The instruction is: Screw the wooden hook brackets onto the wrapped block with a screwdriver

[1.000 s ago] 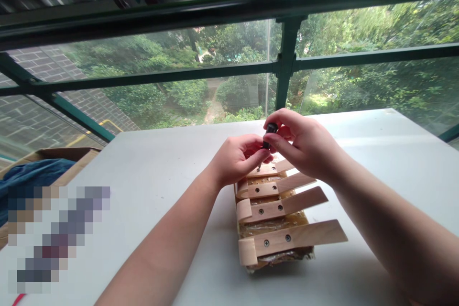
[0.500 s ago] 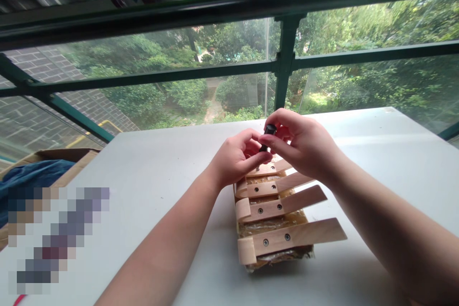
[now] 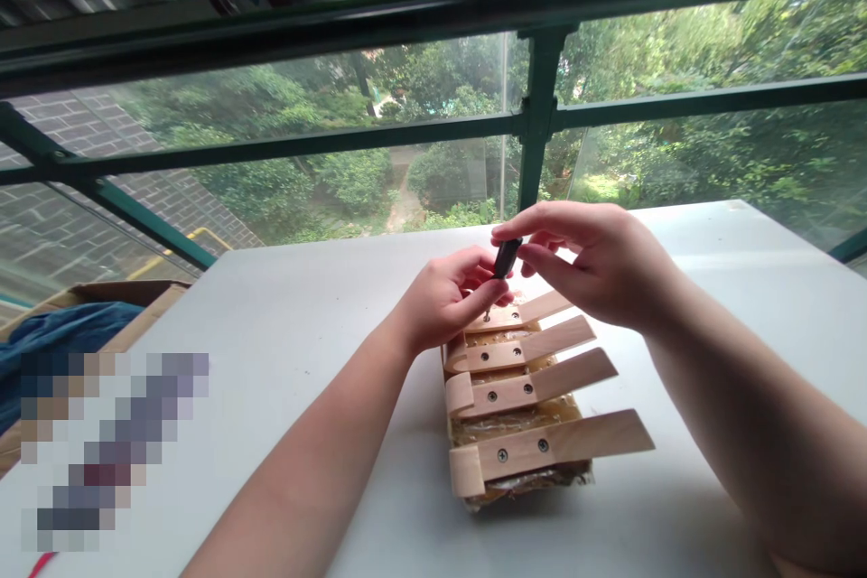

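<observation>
A screwdriver with a short black handle (image 3: 507,258) stands tilted over the farthest visible wooden strip (image 3: 501,318), its lower part mostly hidden by my left fingers. My left hand (image 3: 455,296) is closed around the lower end of the handle. At the handle's top, my right hand (image 3: 575,257) has its index finger and thumb on either side, the grip looser than the left's. Several pale wooden strips lie across a tape-wrapped block (image 3: 528,420), each with two cross-head screws. The nearest strip (image 3: 569,447) has a raised rounded piece at its left end.
The block rests on a white table (image 3: 325,406). Left of the table is a cardboard box (image 3: 145,302) with blue cloth (image 3: 68,330) in it. A blurred-out patch (image 3: 122,452) covers the lower left. Green window bars (image 3: 535,117) stand behind the table's far edge.
My right hand has shifted slightly right, its fingers now straighter and looser at the handle top. More of the black handle shows. My left hand has stayed nearly in place.
</observation>
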`<control>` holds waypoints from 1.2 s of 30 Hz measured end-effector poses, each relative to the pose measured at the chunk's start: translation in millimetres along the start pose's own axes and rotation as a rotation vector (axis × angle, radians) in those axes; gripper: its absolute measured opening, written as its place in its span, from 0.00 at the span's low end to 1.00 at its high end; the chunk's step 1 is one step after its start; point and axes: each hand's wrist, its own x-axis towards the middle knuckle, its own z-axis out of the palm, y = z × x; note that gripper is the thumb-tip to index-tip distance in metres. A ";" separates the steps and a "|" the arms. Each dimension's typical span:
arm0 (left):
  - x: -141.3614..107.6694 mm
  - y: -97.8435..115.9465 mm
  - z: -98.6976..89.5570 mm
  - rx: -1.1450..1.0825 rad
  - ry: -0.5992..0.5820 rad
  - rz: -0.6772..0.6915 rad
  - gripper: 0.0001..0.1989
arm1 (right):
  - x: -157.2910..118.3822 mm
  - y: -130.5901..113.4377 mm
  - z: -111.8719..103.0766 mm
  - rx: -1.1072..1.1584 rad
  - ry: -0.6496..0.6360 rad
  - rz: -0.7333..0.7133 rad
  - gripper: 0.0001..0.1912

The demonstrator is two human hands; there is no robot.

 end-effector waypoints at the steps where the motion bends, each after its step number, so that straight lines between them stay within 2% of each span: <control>1: 0.0 0.2 0.0 0.009 -0.006 0.000 0.14 | 0.2 0.5 0.5 0.022 0.012 0.012 0.11; 8: -0.3 0.7 -0.5 0.045 -0.040 0.005 0.15 | 1.3 -0.6 8.6 0.082 0.061 0.073 0.09; 14: 0.1 -2.8 1.6 -0.015 0.004 -0.024 0.18 | 1.1 4.0 10.4 -0.003 0.146 0.041 0.08; 22: 0.1 0.2 -0.8 0.036 -0.006 -0.019 0.18 | 0.3 2.2 10.5 -0.077 0.148 -0.062 0.07; 27: -0.7 -0.4 -2.3 0.056 0.003 -0.024 0.18 | -0.9 1.6 15.0 -0.079 0.165 -0.069 0.07; 31: -1.0 -0.4 -1.2 0.047 0.003 -0.012 0.17 | -1.5 1.0 15.4 -0.092 0.186 -0.089 0.03; 36: -1.3 -0.7 0.5 0.030 -0.007 -0.019 0.17 | -1.5 -0.9 13.5 -0.148 0.164 -0.096 0.03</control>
